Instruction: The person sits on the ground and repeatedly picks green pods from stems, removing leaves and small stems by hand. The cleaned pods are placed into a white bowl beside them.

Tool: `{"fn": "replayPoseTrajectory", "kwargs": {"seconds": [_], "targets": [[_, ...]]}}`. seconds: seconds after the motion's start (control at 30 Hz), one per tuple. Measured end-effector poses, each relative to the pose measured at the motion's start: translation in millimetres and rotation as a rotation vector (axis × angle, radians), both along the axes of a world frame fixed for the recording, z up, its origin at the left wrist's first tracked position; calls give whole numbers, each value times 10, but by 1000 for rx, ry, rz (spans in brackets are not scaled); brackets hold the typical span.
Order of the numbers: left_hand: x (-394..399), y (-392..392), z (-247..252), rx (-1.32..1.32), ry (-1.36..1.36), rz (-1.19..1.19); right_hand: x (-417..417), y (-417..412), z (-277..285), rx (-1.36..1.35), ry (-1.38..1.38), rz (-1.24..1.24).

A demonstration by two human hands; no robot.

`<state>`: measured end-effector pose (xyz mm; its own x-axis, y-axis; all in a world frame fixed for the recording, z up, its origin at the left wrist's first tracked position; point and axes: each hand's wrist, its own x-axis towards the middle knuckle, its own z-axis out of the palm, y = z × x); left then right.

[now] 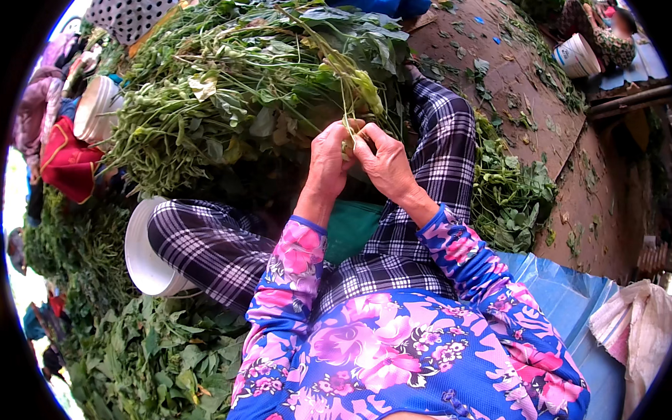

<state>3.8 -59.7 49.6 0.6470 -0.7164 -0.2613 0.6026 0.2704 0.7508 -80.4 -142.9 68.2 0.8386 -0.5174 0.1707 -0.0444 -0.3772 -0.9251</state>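
Observation:
My left hand [328, 157] grips the thin stem of a green bean plant [359, 81], whose yellow-green pods and leaves stick up above the fingers. Close against it, my right hand [387, 161] pinches the same plant with thumb and forefinger. The fingertips of both hands nearly meet and partly hide the stem between them. A large heap of pod-bearing bean plants [242, 74] lies right in front of my hands. Below my hands, a green cloth or bag [350, 229] is between my legs.
A white bucket [149, 255] stands by my left knee; another white bucket [96, 110] tilts at the far left near a person [38, 109]. Loose plants [510, 198] lie right of my leg. Blue sheeting [566, 296] and a woven sack [640, 332] are lower right.

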Motion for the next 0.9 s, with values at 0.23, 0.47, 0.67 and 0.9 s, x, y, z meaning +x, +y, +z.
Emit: {"fn": "replayPoseTrajectory", "kwargs": {"seconds": [0.23,0.47,0.67,0.9], "targets": [[-118,-22,-57,-132,226,46,-11,2,11,-260,47,-67],[-169,197,0,-279,461,110,-9,-181,258,246,79,64],[120,1136,635,-589,410,237,1,-564,702,706,127,260],[1102,3185,916,-778,6,610,84,-626,980,751,105,353]]}}
